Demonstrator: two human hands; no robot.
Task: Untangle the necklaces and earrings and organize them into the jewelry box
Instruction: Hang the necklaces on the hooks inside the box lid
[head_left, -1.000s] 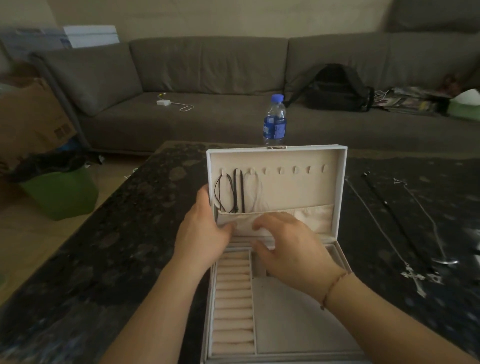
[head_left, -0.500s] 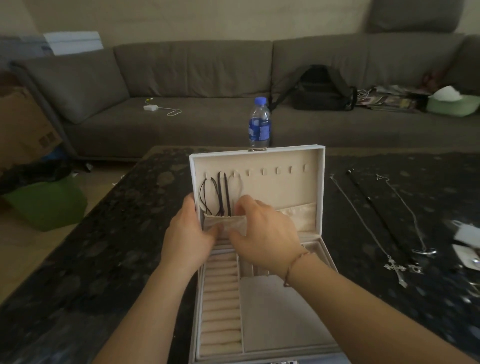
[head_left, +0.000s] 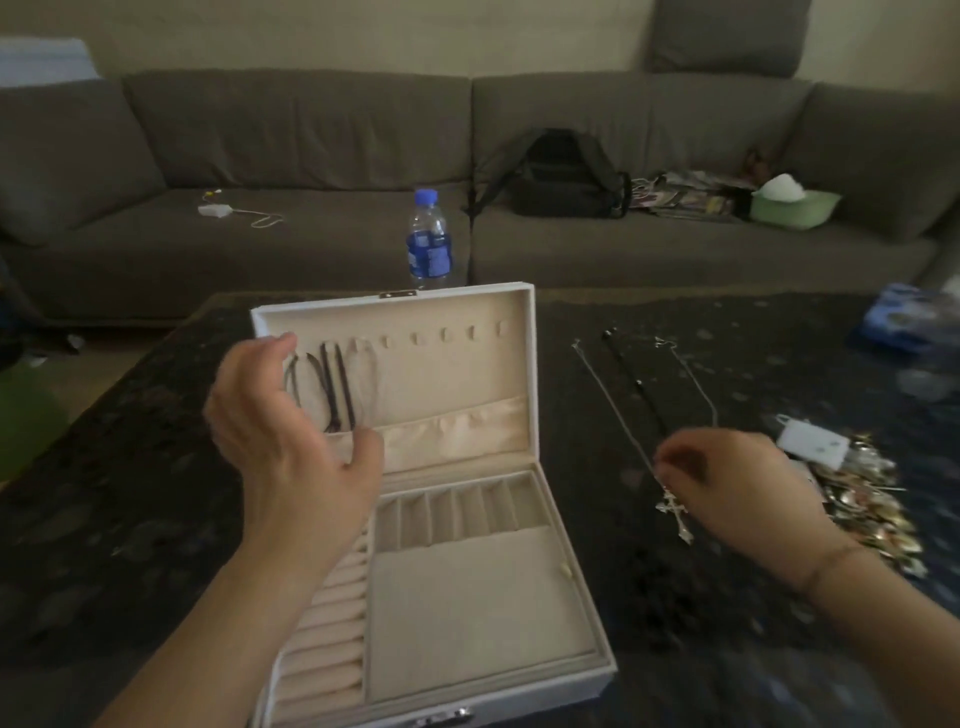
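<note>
Right of the jewelry box (head_left: 519, 613), the right hand (head_left: 727, 483) pinches the cross necklace (head_left: 674, 506); left hand (head_left: 280, 436) spread.

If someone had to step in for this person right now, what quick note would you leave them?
Left hand: open, raised in front of the jewelry box lid, holding nothing.
Right hand: fingers at the chain of the cross necklace on the table; grip looks likely but is blurred.
Done: dark necklaces hang on the lid hooks, ends tucked into the pocket.
Left: the cross necklace, two more chains beside it, and the earring pile at right. Tray compartments look empty.
</note>
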